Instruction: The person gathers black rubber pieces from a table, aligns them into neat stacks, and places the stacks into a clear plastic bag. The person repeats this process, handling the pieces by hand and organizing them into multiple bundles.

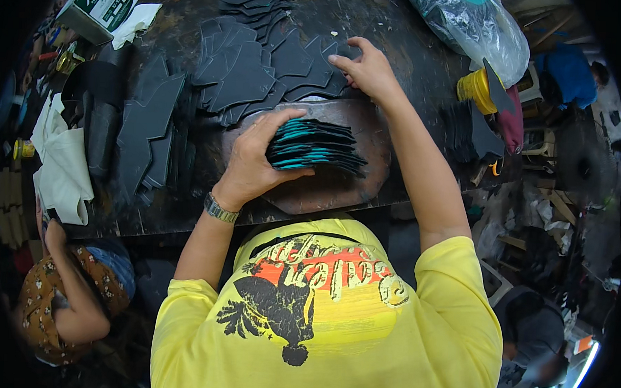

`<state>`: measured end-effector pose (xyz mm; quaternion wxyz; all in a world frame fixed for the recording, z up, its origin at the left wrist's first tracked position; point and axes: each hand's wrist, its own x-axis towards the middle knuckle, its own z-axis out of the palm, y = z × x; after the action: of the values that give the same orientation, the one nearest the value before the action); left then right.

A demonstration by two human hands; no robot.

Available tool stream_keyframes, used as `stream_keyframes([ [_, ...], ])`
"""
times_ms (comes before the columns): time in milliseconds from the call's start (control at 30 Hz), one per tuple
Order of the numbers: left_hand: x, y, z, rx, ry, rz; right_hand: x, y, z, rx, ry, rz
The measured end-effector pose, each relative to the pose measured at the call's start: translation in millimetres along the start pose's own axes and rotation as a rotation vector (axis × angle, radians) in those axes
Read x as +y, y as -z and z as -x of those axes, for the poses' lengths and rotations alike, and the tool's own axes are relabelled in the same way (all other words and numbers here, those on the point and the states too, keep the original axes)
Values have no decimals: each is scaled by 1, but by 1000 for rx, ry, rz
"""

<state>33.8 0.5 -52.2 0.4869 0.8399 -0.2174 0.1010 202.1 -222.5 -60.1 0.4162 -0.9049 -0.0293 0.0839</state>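
My left hand (253,150) is wrapped round one end of a stack of dark cut sheet pieces with teal layers (316,149), thumb on the near side and fingers on the far side. The stack rests over a worn brown board (370,172) at the table's near edge. Farther off, my right hand (368,70) reaches to the right end of a spread of flat black cut pieces (243,80). Its thumb and index finger are apart, with nothing visible between them; the other fingers are partly hidden.
Taller piles of black pieces (147,124) stand at the left, beside a dark roll (104,129) and pale cloth (62,159). A metal can (97,8) is at the far left. To the right are a yellow tub (476,90) and a clear plastic bag (477,28). Another person (77,295) sits at the left.
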Motion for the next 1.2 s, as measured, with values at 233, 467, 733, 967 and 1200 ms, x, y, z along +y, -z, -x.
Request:
stream_keyframes([
  [233,-1,3,1,-31,-39,-26,-18,-45,-48,55,-42,-100],
  [467,-1,3,3,-35,-57,-40,-16,-54,-57,-4,-15,-335],
  [733,2,-3,1,64,10,-29,-42,81,31,136,364,-214],
  [967,-5,-8,2,65,112,-33,-89,72,176,-167,961,562],
  [1200,-2,-1,7,4,-30,-11,-64,18,161,-27,975,403],
])
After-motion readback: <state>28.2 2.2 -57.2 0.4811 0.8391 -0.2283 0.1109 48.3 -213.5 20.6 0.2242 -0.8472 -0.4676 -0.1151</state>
